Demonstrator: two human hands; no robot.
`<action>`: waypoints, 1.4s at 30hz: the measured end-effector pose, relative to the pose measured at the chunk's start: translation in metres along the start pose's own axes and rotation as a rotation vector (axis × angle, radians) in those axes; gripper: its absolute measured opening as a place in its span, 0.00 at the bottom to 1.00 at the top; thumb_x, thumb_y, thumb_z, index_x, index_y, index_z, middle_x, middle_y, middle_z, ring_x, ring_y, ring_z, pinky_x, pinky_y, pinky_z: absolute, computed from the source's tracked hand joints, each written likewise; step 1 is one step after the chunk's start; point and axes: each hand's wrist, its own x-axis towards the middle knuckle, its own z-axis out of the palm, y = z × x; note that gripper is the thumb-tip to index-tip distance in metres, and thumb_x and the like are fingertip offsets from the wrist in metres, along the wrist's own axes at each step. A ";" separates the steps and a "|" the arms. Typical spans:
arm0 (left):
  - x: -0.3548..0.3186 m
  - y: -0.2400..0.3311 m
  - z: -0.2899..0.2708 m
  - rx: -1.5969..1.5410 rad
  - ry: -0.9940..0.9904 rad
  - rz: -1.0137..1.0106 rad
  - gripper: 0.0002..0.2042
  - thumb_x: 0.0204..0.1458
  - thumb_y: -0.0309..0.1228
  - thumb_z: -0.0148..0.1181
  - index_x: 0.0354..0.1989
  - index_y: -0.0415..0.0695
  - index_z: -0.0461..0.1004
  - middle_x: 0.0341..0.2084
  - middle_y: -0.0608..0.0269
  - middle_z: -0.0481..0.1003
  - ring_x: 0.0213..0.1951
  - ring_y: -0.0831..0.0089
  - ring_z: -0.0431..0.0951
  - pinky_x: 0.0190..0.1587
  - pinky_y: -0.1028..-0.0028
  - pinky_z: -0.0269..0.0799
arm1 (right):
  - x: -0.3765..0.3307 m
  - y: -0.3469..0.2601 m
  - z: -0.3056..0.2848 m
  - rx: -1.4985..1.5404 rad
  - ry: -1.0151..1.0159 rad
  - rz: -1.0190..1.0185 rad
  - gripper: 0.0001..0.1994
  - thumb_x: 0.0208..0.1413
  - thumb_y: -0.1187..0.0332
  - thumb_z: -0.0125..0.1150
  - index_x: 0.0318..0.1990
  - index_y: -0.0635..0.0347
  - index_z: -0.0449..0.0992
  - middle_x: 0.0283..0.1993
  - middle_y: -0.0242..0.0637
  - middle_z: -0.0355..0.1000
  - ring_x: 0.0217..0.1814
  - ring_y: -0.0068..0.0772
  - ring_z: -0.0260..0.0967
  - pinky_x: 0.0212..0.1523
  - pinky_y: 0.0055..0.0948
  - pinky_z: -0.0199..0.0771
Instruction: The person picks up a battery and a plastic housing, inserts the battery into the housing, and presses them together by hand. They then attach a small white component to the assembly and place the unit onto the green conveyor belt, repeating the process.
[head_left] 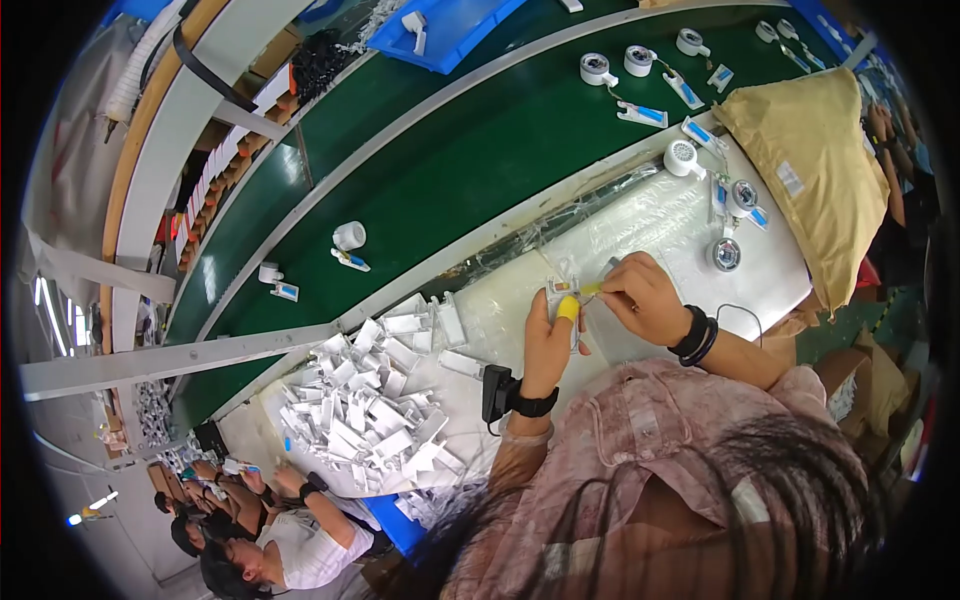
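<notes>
Just in front of my body, my left hand (546, 345) holds a small white plastic casing (560, 286) with its fingers closed round it. A yellow finger cover (569, 308) sits on one of its digits. From the right, my right hand (645, 300) meets it at the casing, thumb and fingers pinched together. Something thin and yellowish shows at those fingertips, but what they grip is too small to make out. Left of my hands lies a big heap of white plastic casings (375, 415).
Beyond the bench (490, 320) runs a green conveyor belt (440, 180) carrying small white fans (349, 236). More fans (724, 254) lie on the bench's right end beside a brown paper sack (815, 165). A metal bar (180, 361) crosses at left; a co-worker (310, 545) sits beyond the heap.
</notes>
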 end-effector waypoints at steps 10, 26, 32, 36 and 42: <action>-0.017 0.007 0.014 0.066 -0.141 0.092 0.26 0.48 0.15 0.37 0.59 0.40 0.56 0.34 0.58 0.69 0.28 0.73 0.73 0.22 0.77 0.70 | -0.016 -0.005 -0.004 0.205 0.022 -0.017 0.08 0.48 0.75 0.66 0.37 0.57 0.76 0.40 0.35 0.73 0.40 0.38 0.69 0.48 0.36 0.66; -0.024 0.009 0.022 0.187 -0.155 0.157 0.23 0.48 0.17 0.36 0.57 0.37 0.58 0.31 0.60 0.69 0.27 0.77 0.71 0.25 0.80 0.67 | -0.019 -0.005 -0.004 0.223 0.076 0.004 0.12 0.43 0.76 0.68 0.37 0.53 0.78 0.39 0.31 0.71 0.41 0.38 0.64 0.46 0.34 0.64; -0.022 0.004 0.021 0.171 -0.149 0.162 0.21 0.51 0.18 0.38 0.56 0.37 0.59 0.31 0.62 0.69 0.26 0.79 0.70 0.25 0.80 0.66 | -0.016 -0.005 -0.005 0.196 0.068 -0.005 0.12 0.43 0.80 0.66 0.36 0.56 0.77 0.38 0.33 0.71 0.40 0.38 0.64 0.43 0.34 0.64; -0.018 -0.013 0.017 0.173 -0.155 0.284 0.19 0.57 0.21 0.43 0.59 0.37 0.59 0.32 0.64 0.69 0.26 0.81 0.68 0.25 0.81 0.65 | -0.017 -0.004 -0.003 0.182 0.067 -0.005 0.12 0.42 0.79 0.68 0.36 0.55 0.77 0.38 0.32 0.71 0.40 0.38 0.64 0.45 0.34 0.64; -0.020 -0.013 0.022 0.143 -0.058 0.214 0.21 0.60 0.29 0.49 0.61 0.36 0.60 0.27 0.66 0.70 0.24 0.82 0.66 0.25 0.80 0.62 | -0.014 -0.004 -0.005 0.166 0.042 0.002 0.12 0.42 0.77 0.69 0.36 0.54 0.77 0.37 0.32 0.71 0.40 0.38 0.64 0.46 0.34 0.64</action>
